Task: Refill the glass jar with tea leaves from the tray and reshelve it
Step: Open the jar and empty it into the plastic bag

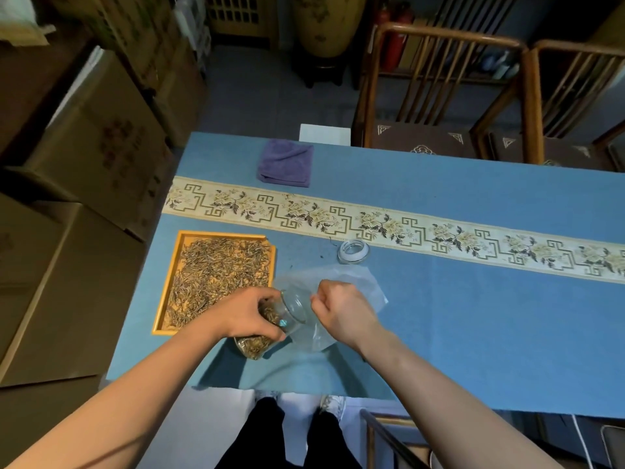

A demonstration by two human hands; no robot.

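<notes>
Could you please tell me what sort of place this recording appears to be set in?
Probably a tea shop's back room: loose tea leaves fill a wooden tray, stacked cardboard cartons line the wall, and carved wooden chairs face the table.

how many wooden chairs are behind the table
2. One wooden chair stands at the table's far edge, right of the purple cloth; a second chair is beside it further right, partly cut off. More may sit out of frame.
</notes>
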